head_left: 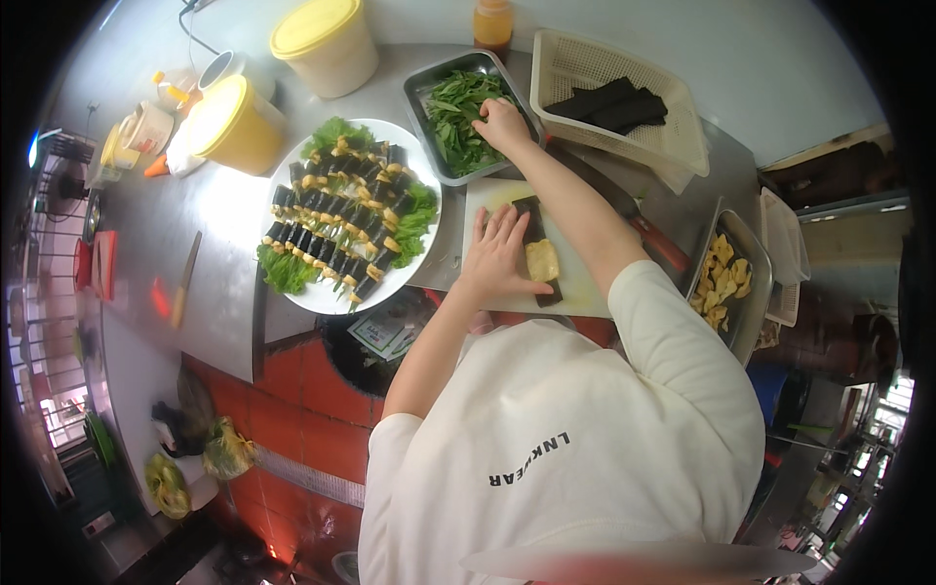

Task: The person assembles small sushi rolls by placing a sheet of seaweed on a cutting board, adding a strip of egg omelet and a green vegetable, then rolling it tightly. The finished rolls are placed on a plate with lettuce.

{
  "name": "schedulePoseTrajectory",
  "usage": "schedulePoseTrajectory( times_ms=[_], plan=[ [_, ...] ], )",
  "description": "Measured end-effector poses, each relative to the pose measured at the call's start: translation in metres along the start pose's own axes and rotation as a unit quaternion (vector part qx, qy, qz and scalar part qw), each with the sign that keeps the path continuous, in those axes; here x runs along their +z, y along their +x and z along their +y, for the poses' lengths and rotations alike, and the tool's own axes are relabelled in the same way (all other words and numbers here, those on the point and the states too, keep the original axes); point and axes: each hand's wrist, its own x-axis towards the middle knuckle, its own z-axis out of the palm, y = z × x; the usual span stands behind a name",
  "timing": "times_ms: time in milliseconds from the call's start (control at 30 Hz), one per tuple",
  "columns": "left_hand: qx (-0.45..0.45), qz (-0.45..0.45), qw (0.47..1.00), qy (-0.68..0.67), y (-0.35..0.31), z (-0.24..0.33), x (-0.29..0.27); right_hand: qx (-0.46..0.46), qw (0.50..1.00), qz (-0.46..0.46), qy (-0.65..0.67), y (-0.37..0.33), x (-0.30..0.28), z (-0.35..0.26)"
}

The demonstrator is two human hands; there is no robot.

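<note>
On a pale cutting board [585, 268] lies a dark seaweed sheet [548, 292] with a flat yellow piece [542, 261], perhaps egg or tofu skin, on it. Beside that piece my left hand [499, 249] rests flat on the sheet and board, fingers spread. My right hand [503, 127] reaches past the board into a metal tray [421, 109] of long green leaves [458, 122], its fingers curled and pinched on some of them. Left of the tray, a white oval plate [425, 166] carries rows of black seaweed rolls [331, 219] with yellow bands, bordered by lettuce [419, 216].
A cream basket [678, 112] with dark seaweed sheets [609, 104] stands back right. Near the board lies a cleaver with a wooden handle [663, 244]; a metal tray [756, 312] holds yellow pieces [720, 278]. Yellow-lidded tubs [327, 54] and a knife [185, 278] are at left.
</note>
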Motion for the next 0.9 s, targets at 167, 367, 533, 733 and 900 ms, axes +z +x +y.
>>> schedulePoseTrajectory(
  times_ms=[167,367,533,733,900],
  plan=[
    [-0.006,0.000,1.000,-0.001,0.000,-0.002,0.003,-0.034,0.999,0.027,0.008,-0.007,-0.008,-0.011],
    [0.000,0.006,1.000,-0.004,0.000,-0.003,0.005,-0.009,0.999,-0.018,-0.034,-0.002,-0.004,-0.012],
    [0.003,0.008,1.000,-0.001,0.001,-0.003,0.003,0.006,0.999,0.027,-0.037,0.003,0.006,-0.004],
    [-0.002,0.012,1.000,-0.004,-0.001,-0.002,0.003,-0.012,0.990,0.019,0.141,0.010,-0.012,0.002],
    [-0.001,0.007,1.000,-0.003,0.000,0.000,0.001,0.031,0.905,-0.081,0.416,-0.004,-0.034,-0.002]
  ],
)
